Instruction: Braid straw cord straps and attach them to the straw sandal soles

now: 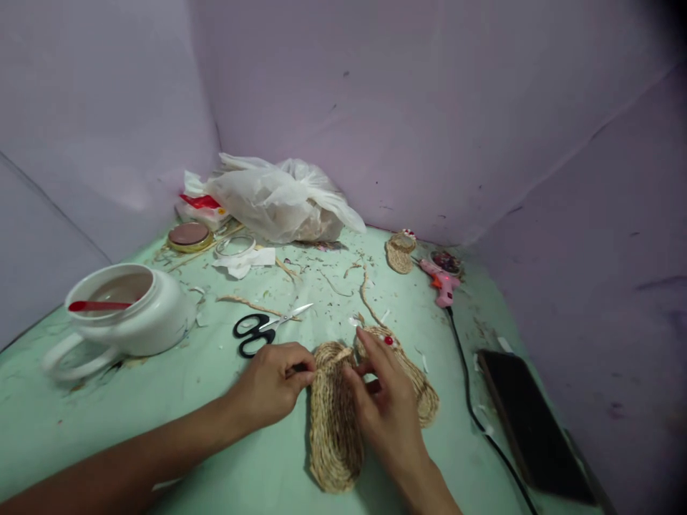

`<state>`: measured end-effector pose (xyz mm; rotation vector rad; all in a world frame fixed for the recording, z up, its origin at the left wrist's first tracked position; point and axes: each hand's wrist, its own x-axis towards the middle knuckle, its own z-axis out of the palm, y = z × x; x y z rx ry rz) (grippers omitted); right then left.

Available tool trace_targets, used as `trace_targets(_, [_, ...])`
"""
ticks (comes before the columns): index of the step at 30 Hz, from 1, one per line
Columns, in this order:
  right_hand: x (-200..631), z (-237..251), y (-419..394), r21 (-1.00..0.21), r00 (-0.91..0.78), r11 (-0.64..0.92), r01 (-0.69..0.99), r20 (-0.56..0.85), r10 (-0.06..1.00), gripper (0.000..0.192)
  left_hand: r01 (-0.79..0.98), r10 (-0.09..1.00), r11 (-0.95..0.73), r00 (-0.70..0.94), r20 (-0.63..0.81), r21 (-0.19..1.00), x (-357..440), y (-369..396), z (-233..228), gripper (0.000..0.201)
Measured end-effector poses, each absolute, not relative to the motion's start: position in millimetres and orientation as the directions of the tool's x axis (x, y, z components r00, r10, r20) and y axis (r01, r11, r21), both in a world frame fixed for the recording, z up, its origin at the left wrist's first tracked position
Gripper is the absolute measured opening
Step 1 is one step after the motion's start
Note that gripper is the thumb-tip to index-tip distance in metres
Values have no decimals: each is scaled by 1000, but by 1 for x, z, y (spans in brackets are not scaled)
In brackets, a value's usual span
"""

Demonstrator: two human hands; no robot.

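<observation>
A small woven straw slipper sole (335, 443) lies upright in front of me on the table, its toe end away from me. A short braided straw strap (339, 356) crosses its upper part. My left hand (276, 383) is closed in a pinch at the sole's left edge, by the strap's end. My right hand (386, 400) curls over the right edge, thumb near the strap's other end; its lower fingers are partly hidden. Behind the right hand lies a second woven slipper (421, 386) with a red bead. Black-handled scissors (262, 332) lie open beyond my left hand.
At left stands a white pot (161, 322) with a red-handled tool inside. A plastic bag (284, 204) rests against the wall. To the right are a pink glue gun (445, 286) with its cord, a phone (531, 422) and a finished small slipper (400, 254). Straw scraps litter the table.
</observation>
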<state>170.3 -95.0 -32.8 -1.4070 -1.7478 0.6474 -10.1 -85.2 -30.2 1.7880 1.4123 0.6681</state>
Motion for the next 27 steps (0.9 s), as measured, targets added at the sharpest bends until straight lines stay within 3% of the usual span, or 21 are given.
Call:
trace_targets(5, [171,-27,-88,-825,-158,321,466,279,947,21,548,960,-134,279,-28,826,-11,-85,-34,12])
trace_targets(14, [171,-26,-90,-900,-86,184,396,163,983,7,448,947,96,235,-221,889,-8,-84,-34,16])
trace_targets(18, [180,-26,-91,-909,-75,158,385,139,987,5,467,942,95,243,-231,879,-10,-81,-30,20])
trace_targets(21, [188,-22,-92,-799,-114,260,542,236,965,5,464,942,12,293,-166,886,-12,-80,-30,20])
trace_targets(24, [190,-13,-92,-543,-216,449,710,439,872,20,460,934,-130,355,-48,878,-13,-80,-29,20])
trace_targets(27, [182,-4,-92,-336,-406,607,720,506,761,33,480,919,-259,388,61,838,-11,-82,-26,21])
